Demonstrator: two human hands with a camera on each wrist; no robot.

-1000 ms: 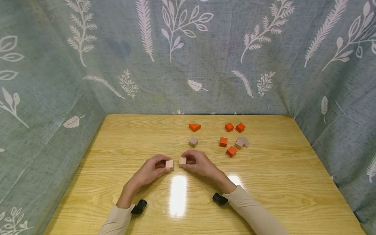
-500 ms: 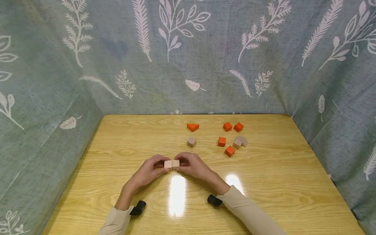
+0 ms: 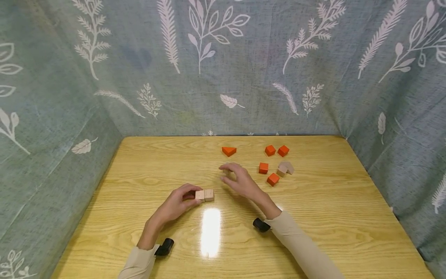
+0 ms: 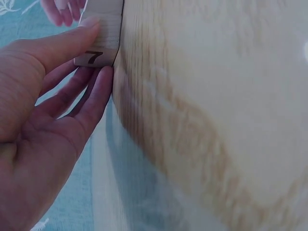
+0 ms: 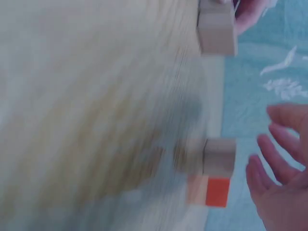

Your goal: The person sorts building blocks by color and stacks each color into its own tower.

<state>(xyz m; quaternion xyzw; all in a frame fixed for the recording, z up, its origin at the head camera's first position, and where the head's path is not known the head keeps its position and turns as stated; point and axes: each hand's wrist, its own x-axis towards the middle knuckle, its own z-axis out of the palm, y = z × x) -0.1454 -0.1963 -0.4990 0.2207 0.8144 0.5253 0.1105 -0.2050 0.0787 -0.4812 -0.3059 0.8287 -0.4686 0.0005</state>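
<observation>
while our left hand (image 3: 177, 202) pinches the left cube (image 3: 200, 195) between thumb and fingers, its grip narrow and filled, our right hand (image 3: 242, 183) hangs about a loose pale cube (image 3: 226, 171) farther back on the bench (image 3: 313, 217), its grip wide and holding nothing. in the right wrist view we see a gap between those fingers and the loose pale cube, which sits in front of the orange wedge (image 3: 229, 151). the right cube (image 3: 209, 195) lies beside the left one with only a thin seam between, and no hand holds it.

from here, we think the likeliest trouble is a fingertip knocking the loose cube backwards into the wedge, since our fingers partly hide it from the head view. if our thumb and fingers closed unevenly, that cube could twist in the pinch or slip out. should our left hand twitch, the held cube could shove its neighbour or open the seam. a low sideways sweep of our right hand might also scatter the orange cubes (image 3: 263, 168) near it.
</observation>
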